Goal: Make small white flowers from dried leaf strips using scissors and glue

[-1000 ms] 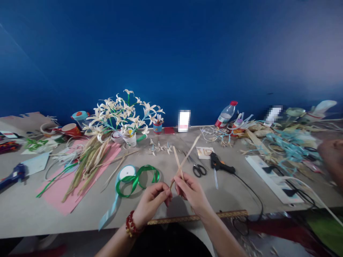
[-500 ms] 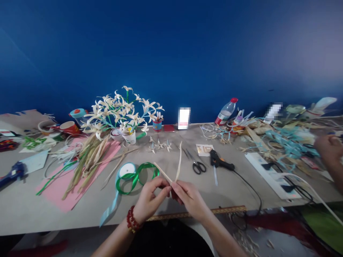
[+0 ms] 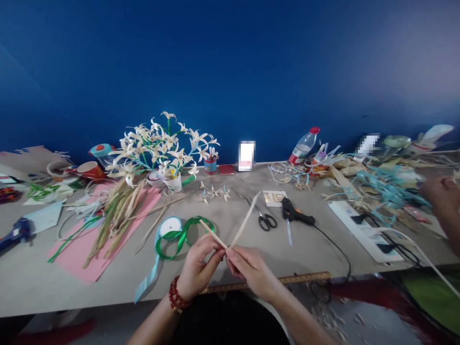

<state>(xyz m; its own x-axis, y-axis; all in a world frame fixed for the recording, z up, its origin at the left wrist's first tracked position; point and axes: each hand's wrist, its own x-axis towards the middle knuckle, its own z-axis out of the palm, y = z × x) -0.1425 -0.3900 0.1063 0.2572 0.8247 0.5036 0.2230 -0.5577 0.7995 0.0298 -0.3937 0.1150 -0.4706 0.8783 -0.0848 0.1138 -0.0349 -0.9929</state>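
My left hand [image 3: 198,269], with a red bead bracelet on the wrist, and my right hand [image 3: 248,269] meet over the near edge of the grey table [image 3: 43,282]. Both pinch a pale straw strip [image 3: 245,221] folded into a V. One arm of the strip points up and left from my left fingers, the other curves up and right toward the scissors [image 3: 266,220]. A roll of green ribbon [image 3: 179,232] lies just left of my hands.
A black glue gun [image 3: 295,216] with its cord lies right of the scissors. A bunch of white straw flowers [image 3: 161,148] stands in a cup at the back. Dried straw lies on pink paper [image 3: 89,249]. Another person's hand [image 3: 443,201] works at the far right among blue strips.
The crossed strip ends have spread into a wider V, the left end tipping left and the right end bending right. My hands have shifted slightly down and left.
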